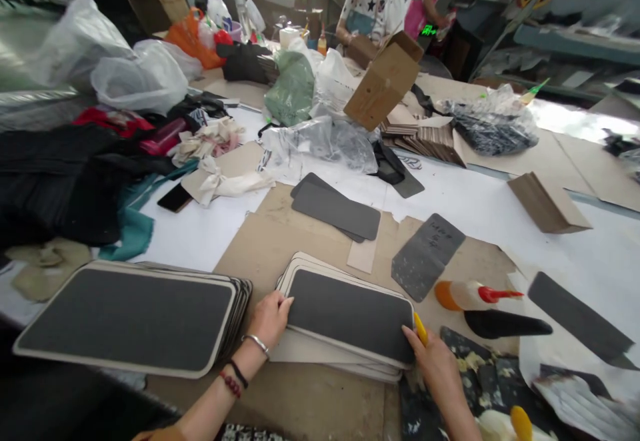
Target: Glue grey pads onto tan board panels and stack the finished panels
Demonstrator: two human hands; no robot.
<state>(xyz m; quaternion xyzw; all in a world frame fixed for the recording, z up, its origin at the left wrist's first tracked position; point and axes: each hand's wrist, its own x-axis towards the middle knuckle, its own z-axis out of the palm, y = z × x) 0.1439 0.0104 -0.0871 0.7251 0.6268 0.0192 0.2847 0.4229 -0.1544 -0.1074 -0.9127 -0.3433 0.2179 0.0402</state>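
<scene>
The landmark here is the small stack (300, 353) of cream-edged panels that lies on the brown cardboard directly in front of the person. The top panel (350, 314) of this stack is dark grey with a cream border, and it sits a little askew on the panels under it. The left hand (270, 317) is at the left short end of the stack. Its fingers are held close together and curled around the edge of the top panel, with the thumb lying on the border. The right hand (435, 361) is at the near right corner of the stack, and its thumb touches that corner. It grips a yellow tool (421, 328), of which only the tip shows, between the thumb and the other fingers. How the other fingers lie I cannot tell. Left of the stack, close to it, lies a big pile (125, 317) of larger panels of the same kind. Just right of the stack a glue bottle (467, 294) with a red nozzle lies on its side, beside a black sole-shaped piece (505, 324). Behind the stack are a grey sheet (427, 254) with writing on it and two dark rectangles (337, 211). Far behind it a seated person (375, 7) works near a cardboard box (385, 81).
</scene>
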